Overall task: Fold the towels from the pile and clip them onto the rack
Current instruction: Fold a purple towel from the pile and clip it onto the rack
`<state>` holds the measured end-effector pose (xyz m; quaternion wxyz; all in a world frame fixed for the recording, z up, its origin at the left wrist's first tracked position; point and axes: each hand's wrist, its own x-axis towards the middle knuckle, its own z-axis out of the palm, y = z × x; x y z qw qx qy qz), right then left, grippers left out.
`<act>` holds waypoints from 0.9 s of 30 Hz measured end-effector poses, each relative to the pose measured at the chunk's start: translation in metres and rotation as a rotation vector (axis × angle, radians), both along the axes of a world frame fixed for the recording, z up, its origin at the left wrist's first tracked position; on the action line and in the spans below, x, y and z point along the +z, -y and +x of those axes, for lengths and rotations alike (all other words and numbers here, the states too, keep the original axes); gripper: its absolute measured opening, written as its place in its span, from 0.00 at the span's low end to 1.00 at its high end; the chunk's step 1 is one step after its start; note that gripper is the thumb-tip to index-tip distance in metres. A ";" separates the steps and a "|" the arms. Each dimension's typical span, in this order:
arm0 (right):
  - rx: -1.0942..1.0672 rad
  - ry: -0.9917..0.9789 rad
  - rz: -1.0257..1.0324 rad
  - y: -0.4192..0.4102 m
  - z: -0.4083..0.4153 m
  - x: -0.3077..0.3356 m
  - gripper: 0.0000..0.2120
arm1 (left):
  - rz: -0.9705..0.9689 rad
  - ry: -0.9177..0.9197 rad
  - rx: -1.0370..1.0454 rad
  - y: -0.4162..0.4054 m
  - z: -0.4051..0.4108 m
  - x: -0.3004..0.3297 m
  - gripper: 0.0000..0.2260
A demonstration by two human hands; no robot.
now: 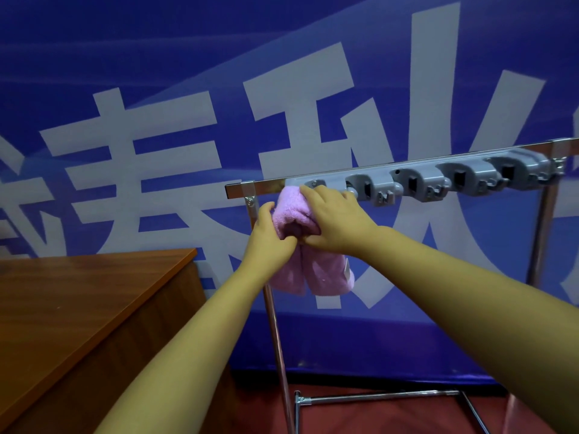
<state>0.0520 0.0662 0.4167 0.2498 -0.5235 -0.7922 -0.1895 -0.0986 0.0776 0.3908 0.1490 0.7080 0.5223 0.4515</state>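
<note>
A: Start with the big things. What is there?

B: A blue banner (pixel 188 73) with large pale characters fills the back. In front stands a metal rack (pixel 272 308) on thin legs, and along its top bar runs a grey strip of clips (pixel 438 180), from the left end to the right end. A brown wooden table (pixel 78 292) sits at the lower left; no pile of towels shows on the part in view.

A: And the towel?

B: One pink towel (pixel 293 211), folded into a bunch, is up at the left end of the top bar, its upper fold pressed against the first clip there. The rest hangs down below the hands.

A: The hands?

B: Both are closed on the towel. The left hand (pixel 271 239) pinches the bunch from the left and below; the right hand (pixel 335 223) lies over it, fingertips pushing the top toward the clip.

A: How will it handle?

B: Soft, light and fluffy, I judge, so it squashes easily and will sag. I would grip the thick folded part near the top so the layers stay together. Whether the clip has caught it, I cannot tell.
</note>
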 end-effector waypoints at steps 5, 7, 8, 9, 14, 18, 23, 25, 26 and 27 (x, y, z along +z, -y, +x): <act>0.080 -0.016 0.007 0.007 0.003 -0.003 0.41 | -0.002 0.005 -0.014 0.005 -0.003 0.000 0.35; 0.100 -0.020 0.015 0.009 0.005 -0.003 0.42 | 0.000 0.003 -0.024 0.007 -0.004 0.000 0.35; 0.107 -0.020 0.020 0.010 0.005 -0.003 0.42 | 0.002 0.005 -0.028 0.008 -0.005 0.000 0.35; 0.109 -0.016 0.023 0.011 0.005 -0.003 0.43 | 0.005 0.010 -0.032 0.009 -0.005 0.000 0.35; 0.100 0.003 0.017 0.009 0.009 -0.005 0.46 | 0.027 0.025 -0.057 0.014 -0.007 -0.002 0.35; 0.101 0.012 0.018 0.010 0.011 -0.006 0.46 | 0.046 0.039 -0.078 0.016 -0.010 -0.001 0.36; 0.074 0.063 0.009 0.016 0.025 -0.001 0.43 | 0.065 -0.002 -0.075 0.026 -0.007 0.004 0.34; 0.062 0.067 0.004 0.022 0.032 0.000 0.42 | 0.082 -0.033 -0.030 0.033 -0.005 0.006 0.35; 0.054 0.063 -0.005 0.025 0.036 0.002 0.42 | 0.090 -0.042 -0.007 0.037 -0.004 0.007 0.35; 0.049 0.055 -0.015 0.031 0.040 0.002 0.41 | 0.102 -0.049 0.011 0.043 -0.002 0.008 0.35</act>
